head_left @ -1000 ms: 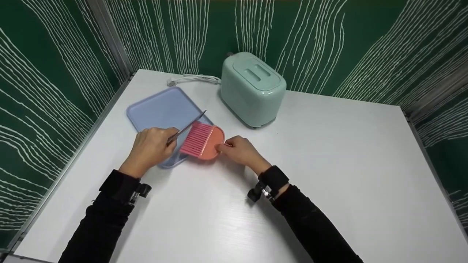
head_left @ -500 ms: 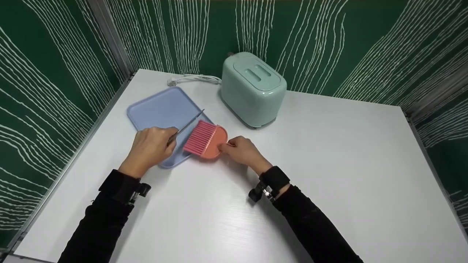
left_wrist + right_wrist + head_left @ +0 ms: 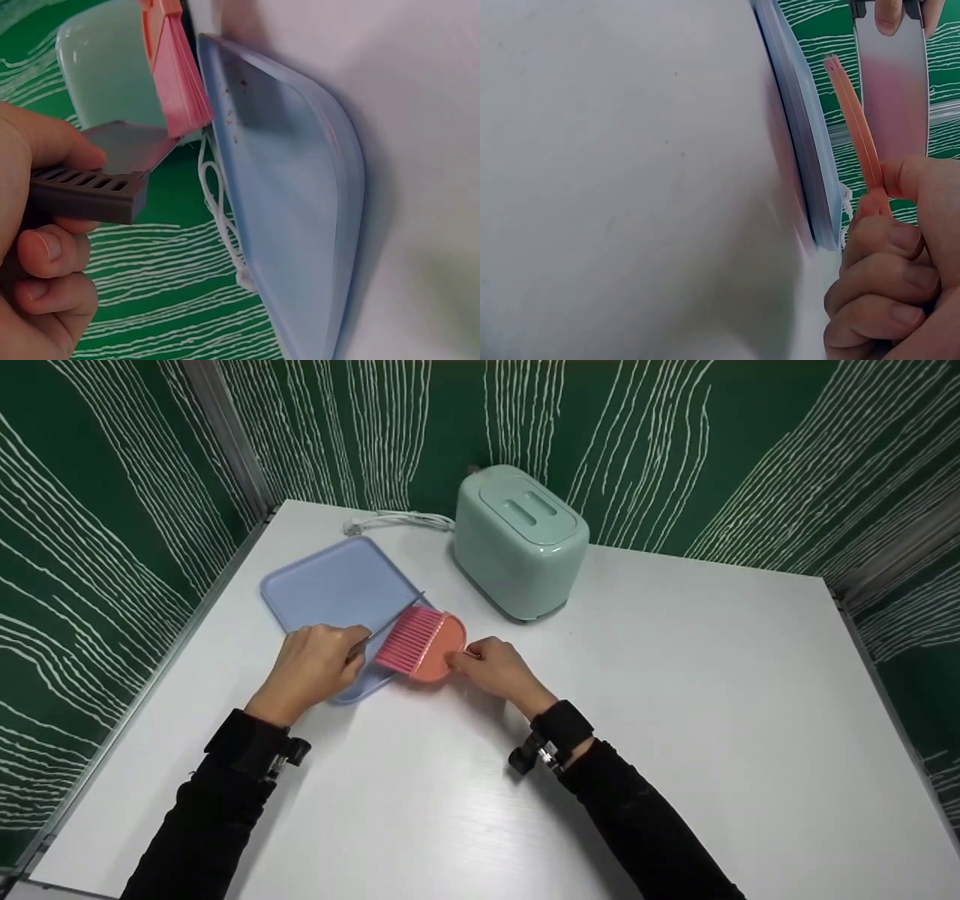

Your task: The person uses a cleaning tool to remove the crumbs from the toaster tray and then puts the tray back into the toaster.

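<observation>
My left hand grips a flat, broad metal-bladed tool by its dark slotted handle, over the blue-lilac tray. The metal blade points away toward the toaster. My right hand pinches a brush by its rounded orange end, thumb on top. Its pink bristles point left, close to the blade and over the tray's right edge. Small brown specks lie on the tray in the left wrist view.
A mint-green toaster stands behind the brush at the table's back. Its white cord lies bundled to the left. The white table meets green walls with white wavy lines.
The brush has shifted slightly right and up. The blade's tip rose a little, then dropped back, and the blade now appears more edge-on. Both hands keep their holds.
</observation>
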Demonstrator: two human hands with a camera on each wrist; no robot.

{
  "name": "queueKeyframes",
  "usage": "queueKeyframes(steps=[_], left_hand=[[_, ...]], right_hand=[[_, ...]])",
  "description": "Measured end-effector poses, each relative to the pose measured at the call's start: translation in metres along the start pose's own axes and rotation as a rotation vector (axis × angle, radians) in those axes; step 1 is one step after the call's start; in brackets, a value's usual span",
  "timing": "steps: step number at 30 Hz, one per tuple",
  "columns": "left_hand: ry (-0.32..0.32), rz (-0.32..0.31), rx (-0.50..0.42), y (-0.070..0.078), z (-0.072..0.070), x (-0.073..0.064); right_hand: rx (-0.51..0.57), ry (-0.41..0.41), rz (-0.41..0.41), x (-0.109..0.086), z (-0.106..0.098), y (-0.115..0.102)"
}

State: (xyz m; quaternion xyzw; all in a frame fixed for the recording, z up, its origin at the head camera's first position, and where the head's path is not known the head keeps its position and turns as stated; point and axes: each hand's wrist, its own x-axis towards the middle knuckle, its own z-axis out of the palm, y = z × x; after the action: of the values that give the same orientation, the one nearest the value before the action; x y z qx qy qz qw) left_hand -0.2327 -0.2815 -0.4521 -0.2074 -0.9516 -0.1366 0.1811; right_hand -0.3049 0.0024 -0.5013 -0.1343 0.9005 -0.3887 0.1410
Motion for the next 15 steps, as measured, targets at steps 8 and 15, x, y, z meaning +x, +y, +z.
queueKeyframes(steps=[8,15], left_hand=[[0.002,-0.023,0.012,-0.0006,-0.0077,0.0009],[0.014,-0.041,0.015,-0.0040,-0.0071,0.0005]], right_hand=[[0.006,-0.020,0.003,0.0028,-0.0018,0.0030],[0.018,-0.025,0.007,0.0026,-0.0003,0.0045]])
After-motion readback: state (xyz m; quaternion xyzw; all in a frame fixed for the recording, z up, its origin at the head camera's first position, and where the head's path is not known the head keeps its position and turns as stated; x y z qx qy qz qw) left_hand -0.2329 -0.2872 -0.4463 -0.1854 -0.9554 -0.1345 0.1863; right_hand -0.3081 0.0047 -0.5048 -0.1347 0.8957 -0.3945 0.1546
